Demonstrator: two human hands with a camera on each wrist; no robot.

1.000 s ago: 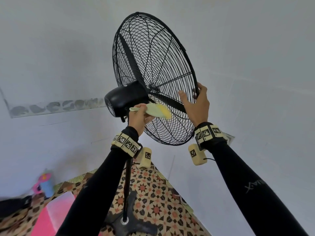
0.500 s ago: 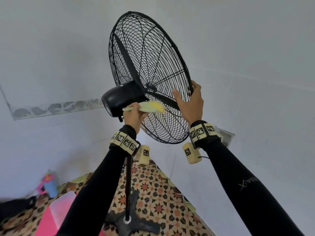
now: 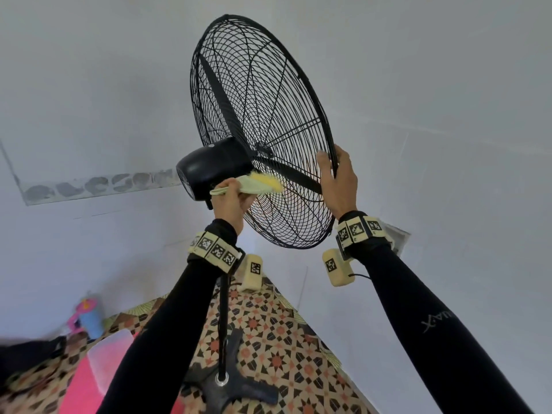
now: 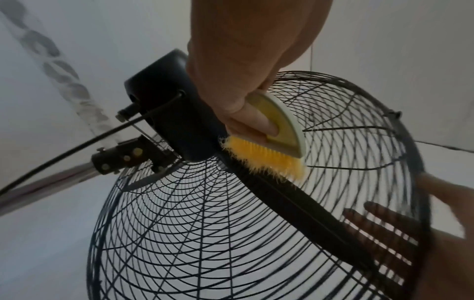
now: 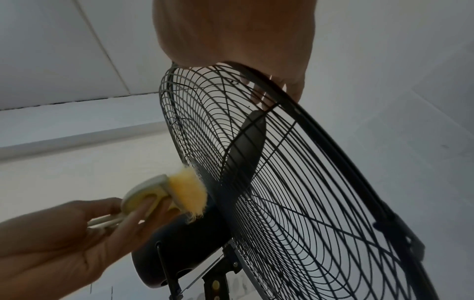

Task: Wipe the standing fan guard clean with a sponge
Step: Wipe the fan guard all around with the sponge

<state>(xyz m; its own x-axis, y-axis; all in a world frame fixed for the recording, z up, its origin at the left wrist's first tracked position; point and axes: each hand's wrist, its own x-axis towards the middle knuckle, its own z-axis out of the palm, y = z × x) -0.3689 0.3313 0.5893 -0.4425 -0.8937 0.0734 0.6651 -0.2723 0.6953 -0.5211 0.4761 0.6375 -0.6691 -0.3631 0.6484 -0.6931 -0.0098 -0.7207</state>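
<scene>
Near the frame's centre I see my left hand (image 3: 231, 201) gripping a pale-handled brush (image 3: 260, 185), its yellow bristles against the rear of the fan guard (image 3: 263, 85) beside the black motor housing (image 3: 212, 168). Centre right, my right hand (image 3: 339, 182) clasps the guard's rim.

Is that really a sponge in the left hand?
No, the left hand grips a brush with yellow bristles pressed against the fan guard.
</scene>
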